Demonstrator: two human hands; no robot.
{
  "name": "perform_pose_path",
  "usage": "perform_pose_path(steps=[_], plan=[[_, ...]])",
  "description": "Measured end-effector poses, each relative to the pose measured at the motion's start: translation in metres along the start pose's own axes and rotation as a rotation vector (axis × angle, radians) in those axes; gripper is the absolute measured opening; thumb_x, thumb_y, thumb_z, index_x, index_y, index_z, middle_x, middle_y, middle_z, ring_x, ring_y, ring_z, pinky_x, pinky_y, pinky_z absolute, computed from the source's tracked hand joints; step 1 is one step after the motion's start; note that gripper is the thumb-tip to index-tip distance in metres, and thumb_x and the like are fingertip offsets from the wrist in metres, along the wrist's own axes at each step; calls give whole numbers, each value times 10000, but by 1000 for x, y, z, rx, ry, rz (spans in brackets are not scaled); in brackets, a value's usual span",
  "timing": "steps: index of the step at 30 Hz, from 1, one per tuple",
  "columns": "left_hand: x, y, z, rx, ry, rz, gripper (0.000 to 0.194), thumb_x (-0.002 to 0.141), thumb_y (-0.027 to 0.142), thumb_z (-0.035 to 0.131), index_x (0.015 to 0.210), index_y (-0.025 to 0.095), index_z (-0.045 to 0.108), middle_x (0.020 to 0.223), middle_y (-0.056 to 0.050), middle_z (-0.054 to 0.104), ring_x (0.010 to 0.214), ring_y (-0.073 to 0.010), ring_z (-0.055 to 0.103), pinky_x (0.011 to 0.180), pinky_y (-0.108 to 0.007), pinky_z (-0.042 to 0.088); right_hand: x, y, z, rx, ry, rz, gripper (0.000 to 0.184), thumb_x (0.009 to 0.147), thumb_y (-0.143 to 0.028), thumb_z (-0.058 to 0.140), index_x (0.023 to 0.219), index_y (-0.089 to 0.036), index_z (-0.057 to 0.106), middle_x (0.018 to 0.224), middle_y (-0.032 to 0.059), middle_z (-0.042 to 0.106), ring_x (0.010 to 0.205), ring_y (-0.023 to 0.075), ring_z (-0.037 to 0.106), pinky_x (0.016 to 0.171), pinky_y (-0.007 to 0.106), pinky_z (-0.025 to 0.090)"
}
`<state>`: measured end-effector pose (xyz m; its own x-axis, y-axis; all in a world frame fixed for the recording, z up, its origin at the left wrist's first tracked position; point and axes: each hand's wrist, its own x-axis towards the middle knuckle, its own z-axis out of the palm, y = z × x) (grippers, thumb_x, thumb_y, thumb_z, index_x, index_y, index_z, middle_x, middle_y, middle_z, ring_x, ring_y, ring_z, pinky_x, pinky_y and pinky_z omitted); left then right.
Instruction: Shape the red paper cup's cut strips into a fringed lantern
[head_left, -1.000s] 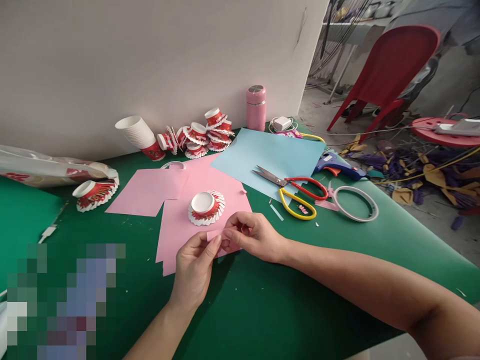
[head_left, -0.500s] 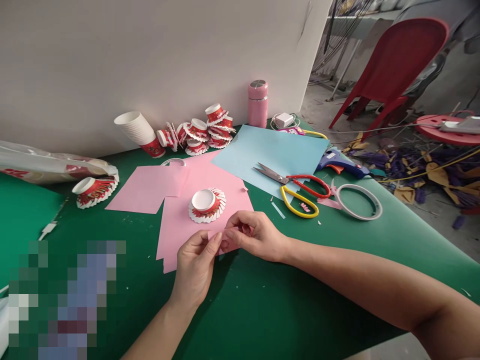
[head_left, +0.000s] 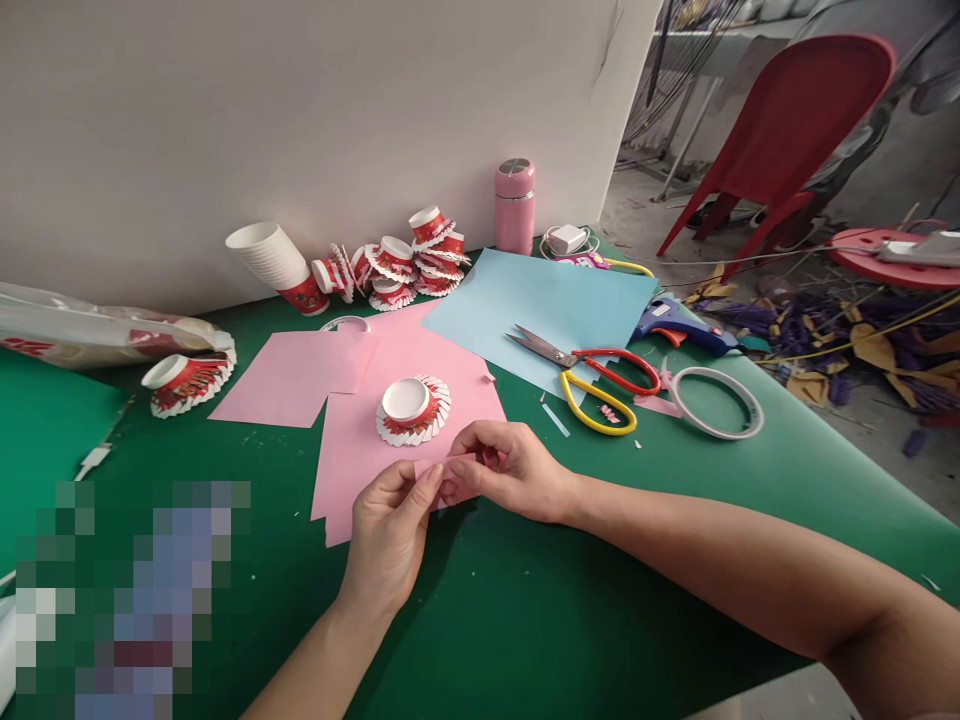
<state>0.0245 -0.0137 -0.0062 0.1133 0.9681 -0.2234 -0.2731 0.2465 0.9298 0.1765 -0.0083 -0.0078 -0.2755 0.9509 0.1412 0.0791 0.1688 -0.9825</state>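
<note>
Between my two hands is a small piece of pink paper (head_left: 429,467), pinched at the front of the table. My left hand (head_left: 391,530) grips its left end with thumb and fingers. On its right end, the thumb and curled fingers of my right hand (head_left: 517,475) are closed. Just beyond them a cut paper cup (head_left: 406,400) with a fringed red-and-white rim stands upside down on pink paper sheets (head_left: 360,470). Scissors (head_left: 559,355) with one red and one yellow handle lie open to the right, partly over a light blue sheet (head_left: 555,300).
Along the wall stand stacked paper cups (head_left: 270,260), several fringed cups (head_left: 394,258) and a pink flask (head_left: 515,210). A tape roll (head_left: 716,403) and a blue glue gun (head_left: 686,325) lie at the right edge. Another fringed cup (head_left: 187,383) sits left, beside a plastic bag (head_left: 97,330).
</note>
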Motion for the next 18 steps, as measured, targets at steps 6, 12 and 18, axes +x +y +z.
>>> perform_pose_path(steps=[6, 12, 18], plan=[[-1, 0, -1, 12, 0, 5, 184, 632, 324, 776, 634, 166, 681, 631, 4, 665, 628, -116, 596, 624, -236, 517, 0, -1, 0, 16, -9, -17, 173, 834, -322, 556, 797, -153, 570, 697, 16, 643, 633, 122, 596, 603, 242, 478], [-1, 1, 0, 14, 10, 13, 191, 626, 325, 777, 627, 163, 676, 621, 4, 658, 617, -117, 594, 615, -241, 517, 0, 2, -1, 8, -14, -3, 182, 830, -331, 564, 794, -153, 566, 701, 13, 643, 643, 120, 598, 606, 236, 483], [-2, 2, 2, 34, 8, 25, 183, 639, 321, 765, 643, 161, 678, 621, -10, 663, 634, -141, 605, 633, -278, 526, 0, 1, 0, 31, -28, 27, 195, 827, -343, 570, 792, -152, 549, 708, 16, 643, 654, 125, 603, 622, 246, 493]])
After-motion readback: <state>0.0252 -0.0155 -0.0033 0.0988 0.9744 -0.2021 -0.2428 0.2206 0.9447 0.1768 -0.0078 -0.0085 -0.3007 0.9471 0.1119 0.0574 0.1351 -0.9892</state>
